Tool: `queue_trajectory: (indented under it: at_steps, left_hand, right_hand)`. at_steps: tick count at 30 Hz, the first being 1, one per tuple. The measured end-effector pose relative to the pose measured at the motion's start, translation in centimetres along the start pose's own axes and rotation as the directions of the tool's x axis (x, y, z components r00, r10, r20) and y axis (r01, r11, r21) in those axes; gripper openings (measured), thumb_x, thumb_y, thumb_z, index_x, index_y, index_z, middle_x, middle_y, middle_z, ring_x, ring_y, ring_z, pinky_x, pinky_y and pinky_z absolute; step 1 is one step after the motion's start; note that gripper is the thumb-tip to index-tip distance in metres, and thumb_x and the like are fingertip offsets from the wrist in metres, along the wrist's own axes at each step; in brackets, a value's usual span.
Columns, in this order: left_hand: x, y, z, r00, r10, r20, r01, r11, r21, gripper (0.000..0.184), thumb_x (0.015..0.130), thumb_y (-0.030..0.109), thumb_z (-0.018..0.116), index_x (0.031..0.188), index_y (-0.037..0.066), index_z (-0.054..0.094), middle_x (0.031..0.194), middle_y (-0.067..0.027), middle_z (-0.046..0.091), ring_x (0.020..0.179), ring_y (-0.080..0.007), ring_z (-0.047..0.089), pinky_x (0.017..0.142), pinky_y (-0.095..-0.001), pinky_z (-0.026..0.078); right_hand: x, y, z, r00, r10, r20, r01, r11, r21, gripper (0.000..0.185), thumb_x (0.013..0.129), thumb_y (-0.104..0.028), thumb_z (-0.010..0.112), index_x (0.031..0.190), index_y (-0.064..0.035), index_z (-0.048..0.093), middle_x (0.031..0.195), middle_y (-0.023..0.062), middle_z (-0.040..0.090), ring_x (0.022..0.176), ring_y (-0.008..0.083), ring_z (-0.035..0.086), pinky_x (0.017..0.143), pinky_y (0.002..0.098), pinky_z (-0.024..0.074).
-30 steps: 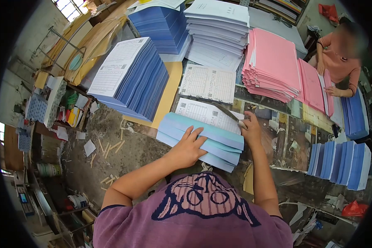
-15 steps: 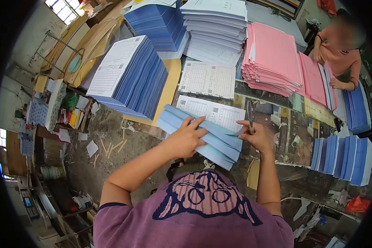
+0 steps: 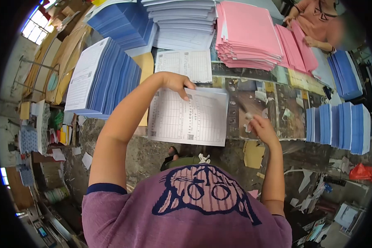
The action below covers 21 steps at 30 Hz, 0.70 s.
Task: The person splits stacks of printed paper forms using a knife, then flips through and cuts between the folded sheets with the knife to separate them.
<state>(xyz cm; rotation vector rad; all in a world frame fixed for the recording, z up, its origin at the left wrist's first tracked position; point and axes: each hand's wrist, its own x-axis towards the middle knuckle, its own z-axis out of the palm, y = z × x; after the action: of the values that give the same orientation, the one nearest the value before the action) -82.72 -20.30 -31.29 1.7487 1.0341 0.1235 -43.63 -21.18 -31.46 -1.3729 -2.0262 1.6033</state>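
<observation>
My left hand [image 3: 177, 84] grips the top edge of a small stack of printed forms [image 3: 171, 113], thumb on the front and fingers behind. The forms stand tilted over the table's front edge, their printed side facing me, with grid tables and small square codes. To their right, apart from them, is my right hand [image 3: 263, 128], its fingers closed on a slim dark pen-like tool [image 3: 244, 108]. Motion blurs the tool, so its exact kind is unclear. Behind the forms lies another printed sheet [image 3: 182, 66] on the table.
A tall stack of blue-edged forms [image 3: 111, 82] stands at left, with white paper stacks [image 3: 182, 20] behind. Pink folders [image 3: 250, 33] are piled at back right, near a co-worker [image 3: 314, 25] handling pink sheets. Blue-edged bundles [image 3: 339, 126] stand at right.
The bluish sheets under my left hand have been turned over, so their printed side now shows. My left hand has moved up to their top edge. My right hand has come away from the paper.
</observation>
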Motion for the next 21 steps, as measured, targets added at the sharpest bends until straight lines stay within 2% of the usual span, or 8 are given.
queue_trajectory:
  at_steps: [1,3,5,6,10,15,18,21]
  left_hand:
    - [0.7,-0.7,0.2,1.000,0.002,0.022,-0.001,1.000,-0.005,0.025,0.069,0.010,0.071,0.094,0.006,0.067,0.088,-0.0013,0.066,0.070,-0.0176,0.058,0.074,-0.0276,0.046]
    - [1.4,1.9,-0.3,0.997,-0.050,0.054,0.055,0.994,-0.093,0.025,0.069,0.010,0.071,0.094,0.006,0.067,0.086,-0.0018,0.066,0.068,-0.0166,0.058,0.072,-0.0264,0.046]
    - [2.0,3.8,-0.4,0.992,-0.100,0.082,0.113,0.978,-0.177,0.026,0.069,0.011,0.072,0.093,0.005,0.067,0.084,-0.0024,0.066,0.066,-0.0155,0.058,0.070,-0.0252,0.046]
    - [2.3,3.5,0.1,0.991,-0.097,0.095,0.113,0.977,-0.181,0.026,0.069,0.011,0.072,0.093,0.005,0.067,0.084,-0.0024,0.066,0.066,-0.0155,0.058,0.070,-0.0252,0.046]
    - [4.1,1.2,1.7,0.945,-0.115,-0.307,0.090,0.991,-0.096,0.027,0.065,0.011,0.077,0.090,0.003,0.068,0.073,-0.0017,0.063,0.055,-0.0118,0.047,0.058,-0.0225,0.041]
    - [4.2,-0.8,2.8,0.888,-0.100,-0.448,0.046,0.990,-0.130,0.027,0.069,0.015,0.074,0.093,0.005,0.068,0.073,-0.0022,0.064,0.059,-0.0110,0.052,0.061,-0.0237,0.042]
    - [4.7,-0.5,3.7,0.881,-0.068,-0.469,0.024,0.995,-0.100,0.028,0.069,0.017,0.074,0.093,0.005,0.068,0.073,-0.0025,0.065,0.057,-0.0105,0.050,0.058,-0.0239,0.041]
    - [5.0,0.1,4.1,0.878,-0.089,-0.471,0.052,0.995,-0.090,0.029,0.069,0.018,0.074,0.095,0.006,0.068,0.073,-0.0022,0.065,0.056,-0.0104,0.050,0.057,-0.0229,0.041]
  right_hand:
    - [0.1,0.8,0.0,1.000,0.018,-0.006,-0.018,1.000,0.012,0.022,0.090,-0.011,0.050,0.109,-0.0036,0.058,0.067,0.0036,0.060,0.049,0.0074,0.042,0.048,0.0196,0.0362]
    - [1.2,2.7,-0.5,0.894,0.194,0.403,-0.196,0.980,-0.038,0.026,0.090,-0.011,0.050,0.115,-0.0042,0.055,0.068,0.0038,0.060,0.049,0.0079,0.042,0.047,0.0197,0.0356]
    - [1.4,4.0,-1.2,0.601,0.323,0.731,-0.321,0.935,-0.149,0.032,0.090,-0.011,0.051,0.120,-0.0048,0.053,0.070,0.0041,0.060,0.049,0.0083,0.041,0.046,0.0197,0.0349]
    - [0.6,4.5,-1.3,0.599,0.327,0.731,-0.333,0.932,-0.143,0.032,0.090,-0.011,0.051,0.120,-0.0048,0.053,0.070,0.0041,0.060,0.049,0.0083,0.041,0.046,0.0197,0.0349]
    - [-2.9,4.7,-1.8,0.670,0.238,0.703,-0.392,0.918,0.062,0.035,0.090,-0.009,0.050,0.125,-0.0063,0.049,0.062,0.0021,0.055,0.047,0.0084,0.040,0.043,0.0208,0.0339]
    - [-3.3,3.9,2.6,0.686,0.221,0.693,-0.470,0.862,0.190,0.036,0.089,-0.008,0.050,0.125,-0.0083,0.048,0.060,0.0005,0.051,0.046,0.0080,0.039,0.041,0.0210,0.0329]
    - [-3.3,-0.1,7.4,0.663,0.297,0.687,-0.479,0.874,0.084,0.037,0.089,-0.008,0.048,0.126,-0.0132,0.049,0.061,0.0005,0.052,0.045,0.0073,0.040,0.039,0.0205,0.0311]
    - [-1.6,-1.1,13.9,0.694,0.043,0.718,-0.201,0.970,0.135,0.034,0.090,-0.010,0.046,0.124,-0.0127,0.050,0.060,-0.0002,0.052,0.046,0.0080,0.042,0.041,0.0218,0.0340]
